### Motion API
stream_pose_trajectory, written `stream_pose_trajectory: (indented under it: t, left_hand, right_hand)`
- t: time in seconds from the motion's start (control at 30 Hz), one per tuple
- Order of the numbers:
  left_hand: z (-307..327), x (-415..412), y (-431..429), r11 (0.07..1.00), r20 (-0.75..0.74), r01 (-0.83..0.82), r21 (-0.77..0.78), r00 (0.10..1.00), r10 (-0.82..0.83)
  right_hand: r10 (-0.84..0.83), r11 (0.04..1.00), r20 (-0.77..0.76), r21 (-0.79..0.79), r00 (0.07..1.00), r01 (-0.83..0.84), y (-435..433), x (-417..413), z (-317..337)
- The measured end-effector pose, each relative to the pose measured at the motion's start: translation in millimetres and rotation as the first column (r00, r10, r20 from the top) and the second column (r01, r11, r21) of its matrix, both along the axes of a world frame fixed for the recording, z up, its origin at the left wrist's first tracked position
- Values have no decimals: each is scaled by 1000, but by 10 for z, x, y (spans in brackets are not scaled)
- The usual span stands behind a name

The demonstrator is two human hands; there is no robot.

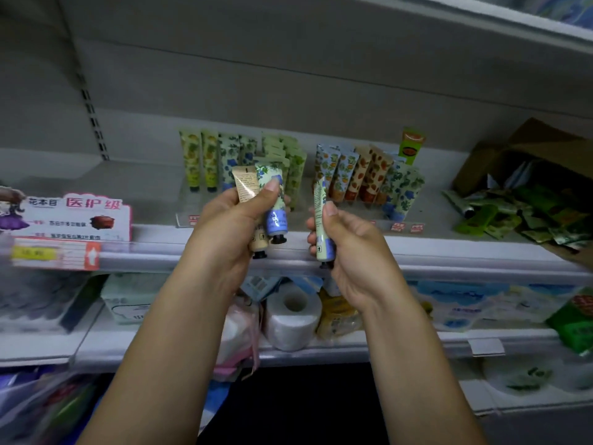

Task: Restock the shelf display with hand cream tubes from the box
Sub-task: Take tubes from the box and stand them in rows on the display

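- so, the restocking is looking partly done: a left cluster (205, 159) and a right cluster (365, 178) of hand cream tubes are already standing cap-down in the display on the shelf (449, 252).
- the left hand (231, 220) is gripping two tubes side by side, a beige tube (246, 187) and a blue-flowered tube (275, 207). the thumb is pressing across them and the caps are pointing down, just in front of the left cluster.
- the right hand (349, 242) is curling round a single pale tube (322, 226), cap down, and holding it near the shelf's front edge, between the two clusters.
- none of these three tubes is sitting in the display yet, so they are the ones waiting to be placed.
- the cardboard box (500, 155) is lying open at the far right of the same shelf, well apart from both hands. green packs (500, 216) are spilling out of it onto the shelf.
- more stock seems to be waiting there, though i cannot tell how much of it is tubes, or how much is left inside the box.
- the hands are hiding the near rows of the left cluster, so it is unclear whether there are free slots there.
- i am judging the task as mid-way: the display is filling up, three tubes are in hand, and further trips to the box are likely to be needed.
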State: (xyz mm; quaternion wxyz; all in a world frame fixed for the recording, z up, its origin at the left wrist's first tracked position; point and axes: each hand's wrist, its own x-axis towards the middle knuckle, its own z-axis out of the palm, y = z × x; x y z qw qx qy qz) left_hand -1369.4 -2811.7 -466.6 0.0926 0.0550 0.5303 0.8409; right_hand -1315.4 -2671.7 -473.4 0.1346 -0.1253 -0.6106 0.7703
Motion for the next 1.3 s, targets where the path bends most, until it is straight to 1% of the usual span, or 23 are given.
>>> stream_pose_trajectory:
  t: [0.07,0.17,0.2,0.23,0.3,0.37,0.47,0.57,0.7,0.73,0.83,0.93,1.03,1.13,1.3]
  left_hand:
    - [17,-43,-150,997,-4,-75,7,997,75]
    - [-2,-120,-384,986,-8,-164,10,986,164]
    - [-16,-152,-455,982,-8,-187,9,982,187]
    - [-24,-179,-522,979,-9,-205,6,979,205]
    - [-27,-236,-637,971,-12,-238,13,971,238]
    - [-25,-277,-700,962,-7,-270,40,963,271]
    - [-37,-351,-741,949,15,-307,66,952,307]
    - [-32,-426,-765,941,24,-327,89,945,326]
    - [-23,-496,-741,939,15,-325,111,945,326]
    - [-15,-515,-724,939,15,-322,124,946,323]
    - [13,-546,-682,936,5,-324,136,945,327]
    - [37,-569,-651,934,0,-331,136,943,334]
    - [44,-620,-635,927,-3,-350,134,935,353]
    - [66,-672,-611,917,-4,-377,131,925,381]
    - [89,-731,-576,908,-27,-390,154,917,398]
  right_hand:
    - [47,999,-2,0,999,-47,-142,-60,37]
    - [111,992,-32,-50,993,-112,-329,-127,98]
    - [132,990,-54,-50,990,-134,-375,-137,126]
    - [146,989,-76,-17,986,-148,-415,-150,152]
    - [167,978,-105,140,980,-152,-513,-192,206]
    - [168,937,-108,325,980,-125,-599,-258,240]
    - [141,863,-128,503,982,-59,-679,-362,326]
    - [78,751,-152,659,985,42,-664,-474,484]
    - [90,560,-135,826,987,62,-585,-653,719]
    - [102,531,-124,846,987,52,-568,-701,773]
    - [117,487,-78,873,990,12,-515,-800,882]
    - [112,360,-74,932,991,29,-467,-879,940]
    - [107,337,-51,941,993,12,-408,-983,997]
    - [115,267,-79,963,990,46,-348,-1127,1011]
    - [137,230,-115,970,984,81,-306,-1306,956]
